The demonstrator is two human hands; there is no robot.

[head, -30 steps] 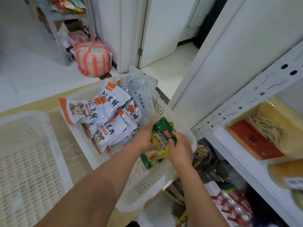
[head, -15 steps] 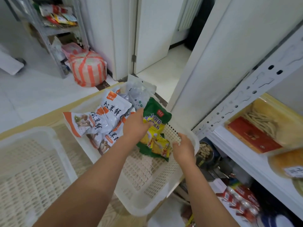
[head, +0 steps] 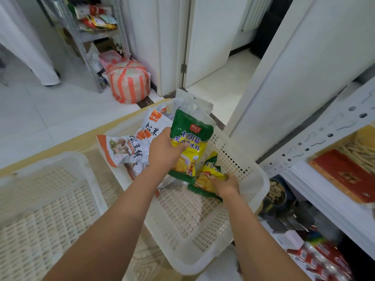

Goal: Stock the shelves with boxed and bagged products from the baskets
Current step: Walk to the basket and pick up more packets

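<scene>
Head view: white basket on wooden table, tiled floor beyond.

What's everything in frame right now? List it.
raised green bag: 1, green and yellow, above the basket, in left hand
lower green bag: 1, green and yellow, in the basket, under right hand
white-orange bags: several, white and orange, basket's far side
basket: 1, white, centre
second basket: 1, white, left
red box: 1, red, shelf at right
striped bag: 1, orange and white, floor
left hand: grips raised green bag
right hand: grips lower green bag
</scene>
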